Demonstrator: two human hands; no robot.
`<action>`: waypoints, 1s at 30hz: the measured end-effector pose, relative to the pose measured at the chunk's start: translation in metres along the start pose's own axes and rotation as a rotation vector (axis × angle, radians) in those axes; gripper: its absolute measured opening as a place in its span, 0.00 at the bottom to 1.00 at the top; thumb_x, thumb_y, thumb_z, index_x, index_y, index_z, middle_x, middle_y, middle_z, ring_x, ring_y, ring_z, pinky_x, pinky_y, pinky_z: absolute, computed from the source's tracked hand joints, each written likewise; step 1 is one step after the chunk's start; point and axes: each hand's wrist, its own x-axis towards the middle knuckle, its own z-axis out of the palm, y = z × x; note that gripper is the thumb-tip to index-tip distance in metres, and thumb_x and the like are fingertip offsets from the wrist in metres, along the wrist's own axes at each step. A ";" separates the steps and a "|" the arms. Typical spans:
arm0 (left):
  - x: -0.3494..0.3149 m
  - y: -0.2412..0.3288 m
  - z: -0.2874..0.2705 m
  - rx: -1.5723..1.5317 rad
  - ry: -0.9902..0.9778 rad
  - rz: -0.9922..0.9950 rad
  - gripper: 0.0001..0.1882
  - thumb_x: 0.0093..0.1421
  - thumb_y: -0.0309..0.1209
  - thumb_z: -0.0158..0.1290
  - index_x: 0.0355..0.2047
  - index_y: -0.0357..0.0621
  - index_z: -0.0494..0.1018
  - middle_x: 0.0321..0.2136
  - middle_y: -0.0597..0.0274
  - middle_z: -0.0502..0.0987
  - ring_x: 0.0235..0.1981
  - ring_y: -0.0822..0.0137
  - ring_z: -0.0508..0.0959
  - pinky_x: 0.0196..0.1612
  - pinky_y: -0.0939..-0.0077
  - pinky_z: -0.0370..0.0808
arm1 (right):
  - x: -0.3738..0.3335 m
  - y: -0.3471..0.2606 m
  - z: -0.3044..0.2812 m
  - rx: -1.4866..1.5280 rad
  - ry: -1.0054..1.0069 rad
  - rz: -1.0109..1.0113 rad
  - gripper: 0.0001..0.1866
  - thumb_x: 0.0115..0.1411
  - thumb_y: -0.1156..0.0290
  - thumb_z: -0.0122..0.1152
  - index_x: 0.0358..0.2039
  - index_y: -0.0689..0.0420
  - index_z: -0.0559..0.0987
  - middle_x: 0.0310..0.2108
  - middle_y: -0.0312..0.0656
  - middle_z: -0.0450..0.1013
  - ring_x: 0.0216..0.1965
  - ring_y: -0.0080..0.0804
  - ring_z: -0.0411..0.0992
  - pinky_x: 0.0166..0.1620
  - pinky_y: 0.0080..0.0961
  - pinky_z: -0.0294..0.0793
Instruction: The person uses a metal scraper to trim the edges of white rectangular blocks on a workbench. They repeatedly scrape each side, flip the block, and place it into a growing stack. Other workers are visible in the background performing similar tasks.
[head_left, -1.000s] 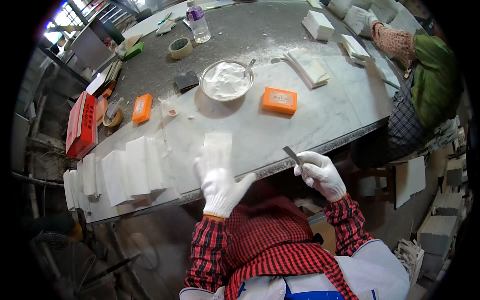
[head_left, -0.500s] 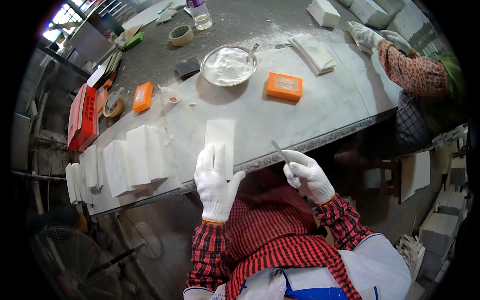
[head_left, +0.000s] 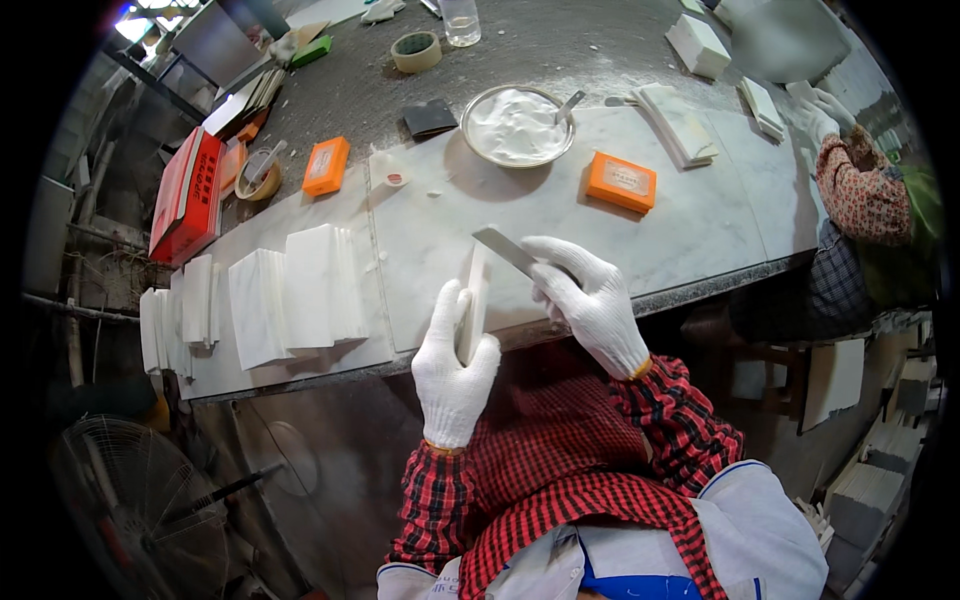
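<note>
In white knit gloves, both my hands work over the near edge of a marble-topped table (head_left: pixel 545 270). My left hand (head_left: pixel 452 385) grips a white stone tile (head_left: pixel 476 305), tilted up so its narrow edge shows, fingers on one side and thumb on the other. My right hand (head_left: pixel 592 305) is closed on a flat metal scraper blade (head_left: pixel 503 250) that points to the upper left, its tip close to the tile's top end. Whether the blade touches the tile I cannot tell. Beyond them stands a metal bowl (head_left: pixel 520 160) of white paste with a spatula (head_left: pixel 570 107) in it.
White tiles (head_left: pixel 323 285) stand in rows at the left. Two orange boxes (head_left: pixel 622 182), a black sanding pad (head_left: pixel 430 119), a tape roll (head_left: pixel 416 52) and a red box (head_left: pixel 187 195) lie around. A co-worker's gloved hands (head_left: pixel 825 112) are at the far right.
My left hand has lifted the tile from lying flat and turned it up on edge. My right hand has brought the blade up and left toward it. The view has shifted.
</note>
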 end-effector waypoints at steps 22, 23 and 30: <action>0.016 -0.002 0.005 -0.098 0.005 -0.050 0.28 0.64 0.20 0.53 0.65 0.33 0.68 0.54 0.43 0.79 0.52 0.57 0.81 0.55 0.65 0.77 | 0.003 0.000 0.019 0.343 -0.217 0.154 0.19 0.72 0.74 0.60 0.62 0.62 0.78 0.39 0.32 0.79 0.35 0.13 0.71 0.36 0.13 0.73; 0.013 -0.015 0.008 0.093 0.051 0.056 0.29 0.62 0.20 0.54 0.65 0.32 0.68 0.57 0.40 0.78 0.53 0.51 0.81 0.56 0.61 0.77 | 0.010 -0.003 0.012 0.388 -0.172 0.143 0.21 0.72 0.74 0.61 0.64 0.62 0.76 0.38 0.33 0.78 0.34 0.13 0.71 0.34 0.14 0.72; 0.021 0.005 -0.018 -0.231 -0.147 -0.130 0.24 0.67 0.24 0.50 0.62 0.28 0.70 0.51 0.45 0.81 0.51 0.53 0.82 0.55 0.64 0.78 | -0.004 0.004 -0.020 0.744 -0.289 0.256 0.24 0.71 0.72 0.62 0.65 0.64 0.72 0.33 0.38 0.75 0.29 0.23 0.71 0.34 0.20 0.72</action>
